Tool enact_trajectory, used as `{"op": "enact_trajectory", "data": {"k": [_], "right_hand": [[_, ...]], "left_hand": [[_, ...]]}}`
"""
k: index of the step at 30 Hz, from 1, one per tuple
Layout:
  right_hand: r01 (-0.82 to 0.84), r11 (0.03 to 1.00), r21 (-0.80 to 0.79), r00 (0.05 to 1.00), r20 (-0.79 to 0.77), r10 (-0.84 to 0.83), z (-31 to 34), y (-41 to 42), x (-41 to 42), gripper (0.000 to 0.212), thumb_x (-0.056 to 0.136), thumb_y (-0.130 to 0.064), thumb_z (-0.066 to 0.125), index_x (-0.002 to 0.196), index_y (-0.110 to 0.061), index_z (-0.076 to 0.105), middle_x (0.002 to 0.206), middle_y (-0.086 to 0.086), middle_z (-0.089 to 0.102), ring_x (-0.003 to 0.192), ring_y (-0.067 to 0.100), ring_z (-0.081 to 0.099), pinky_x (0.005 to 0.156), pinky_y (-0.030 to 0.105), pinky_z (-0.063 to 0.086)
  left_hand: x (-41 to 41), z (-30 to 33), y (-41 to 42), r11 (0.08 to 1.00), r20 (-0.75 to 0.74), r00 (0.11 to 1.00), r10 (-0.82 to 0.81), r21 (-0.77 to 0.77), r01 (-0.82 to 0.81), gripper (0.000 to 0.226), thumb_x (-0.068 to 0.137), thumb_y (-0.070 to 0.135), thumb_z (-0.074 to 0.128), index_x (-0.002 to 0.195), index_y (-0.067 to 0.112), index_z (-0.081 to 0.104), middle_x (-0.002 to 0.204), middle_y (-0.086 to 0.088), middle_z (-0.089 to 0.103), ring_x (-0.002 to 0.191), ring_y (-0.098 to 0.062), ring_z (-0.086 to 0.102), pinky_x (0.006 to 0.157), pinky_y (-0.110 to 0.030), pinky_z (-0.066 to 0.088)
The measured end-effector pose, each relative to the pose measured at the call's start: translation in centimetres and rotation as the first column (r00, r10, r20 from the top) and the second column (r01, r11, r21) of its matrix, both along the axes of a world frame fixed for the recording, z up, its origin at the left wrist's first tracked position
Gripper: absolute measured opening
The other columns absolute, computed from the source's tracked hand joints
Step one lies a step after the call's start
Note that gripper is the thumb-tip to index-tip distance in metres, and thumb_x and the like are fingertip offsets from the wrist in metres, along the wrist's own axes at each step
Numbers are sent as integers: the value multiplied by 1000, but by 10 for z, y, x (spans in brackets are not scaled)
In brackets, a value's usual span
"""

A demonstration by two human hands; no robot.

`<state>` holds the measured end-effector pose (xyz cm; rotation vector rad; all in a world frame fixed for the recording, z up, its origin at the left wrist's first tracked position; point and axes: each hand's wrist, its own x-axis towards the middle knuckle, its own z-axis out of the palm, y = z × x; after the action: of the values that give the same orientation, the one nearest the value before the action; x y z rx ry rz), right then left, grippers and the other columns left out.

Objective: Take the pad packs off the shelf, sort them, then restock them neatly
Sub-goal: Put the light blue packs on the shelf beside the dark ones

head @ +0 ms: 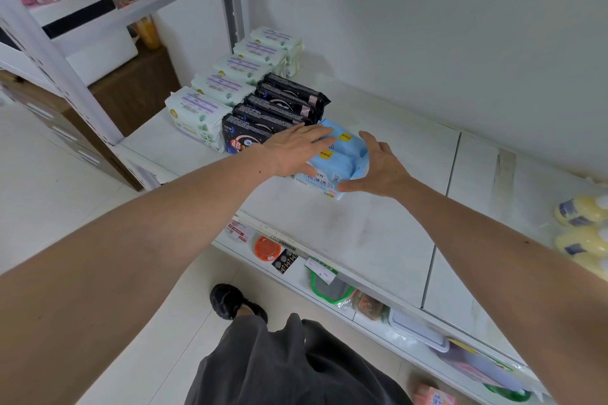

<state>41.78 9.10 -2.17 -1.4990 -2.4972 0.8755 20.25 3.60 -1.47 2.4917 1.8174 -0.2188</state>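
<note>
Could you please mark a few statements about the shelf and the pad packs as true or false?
1. Both hands are on the light blue packs. True: the left hand lies over their top and the right hand presses their right side.
2. The black packs stand between the white and purple packs and the blue ones. True.
3. The white and purple packs are stacked on top of the black row. False: they form their own row on the shelf, left of the black row.
4. The yellow bottles stand directly against the blue packs. False: they lie far off at the shelf's right end.
</note>
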Motion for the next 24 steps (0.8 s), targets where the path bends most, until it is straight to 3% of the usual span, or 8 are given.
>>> {"op": "enact_trajectory", "data": {"k": [14,24], "right_hand": [[101,992,80,993,56,-106,22,-42,53,114,56,-42,89,147,-27,22,141,7,35,118,25,52,97,43,46],[304,948,92,952,12,-306,31,-137,113,64,71,-31,83,127,-19,54,129,3,52,108,18,59,88,32,49]], "left_hand": [[34,32,-47,999,28,999,-34,26,33,76,95,46,50,154,16,13,162,-2,4,149,-19,1,118,-31,1],[69,38,-90,967,79,964,-252,51,249,67,94,43,54,149,15,28,159,-4,19,147,-23,14,119,-35,13]]}}
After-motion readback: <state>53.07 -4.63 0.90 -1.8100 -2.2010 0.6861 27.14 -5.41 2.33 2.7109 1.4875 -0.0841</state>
